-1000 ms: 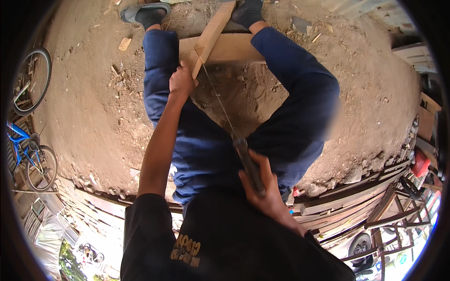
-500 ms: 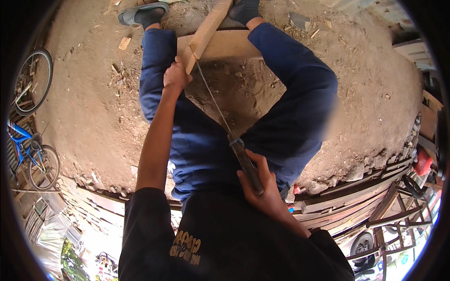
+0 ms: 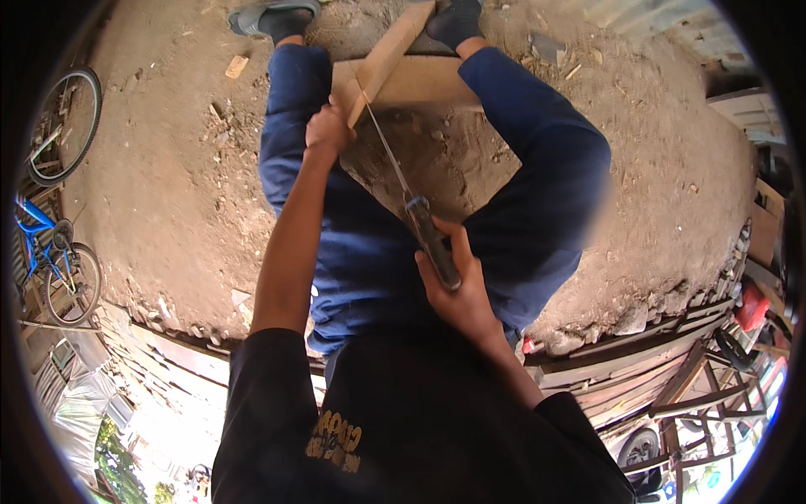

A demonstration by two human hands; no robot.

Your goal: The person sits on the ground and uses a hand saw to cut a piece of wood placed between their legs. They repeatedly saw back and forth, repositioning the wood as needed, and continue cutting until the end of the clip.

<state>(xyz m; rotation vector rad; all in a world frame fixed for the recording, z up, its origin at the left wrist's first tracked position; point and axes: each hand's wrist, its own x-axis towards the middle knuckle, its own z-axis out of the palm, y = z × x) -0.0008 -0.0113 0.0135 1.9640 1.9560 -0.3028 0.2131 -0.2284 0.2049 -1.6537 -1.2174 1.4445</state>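
Note:
My left hand (image 3: 329,126) is closed on the near end of a narrow wooden strip (image 3: 389,52), which slants across a wider plank (image 3: 437,81) on the dirt between my legs. My right hand (image 3: 453,265) grips the dark handle of a saw (image 3: 432,239). The saw's thin blade (image 3: 386,143) runs up to the strip just beside my left hand, where it meets the wood. My socked feet, the left one in a grey slipper (image 3: 252,18), are at either end of the plank's far side.
Bicycles (image 3: 50,269) stand at the far left. Dirt ground with wood scraps (image 3: 237,65) surrounds me. Stacked boards (image 3: 621,353), a red object (image 3: 751,302), a wooden frame (image 3: 697,403) and a wheel (image 3: 640,454) are at the right. A corrugated panel (image 3: 663,25) edges the upper right.
My right hand has pushed the saw forward, up toward the strip, from where it was nearer my body. My left hand still holds the strip, with the whole view shifted slightly.

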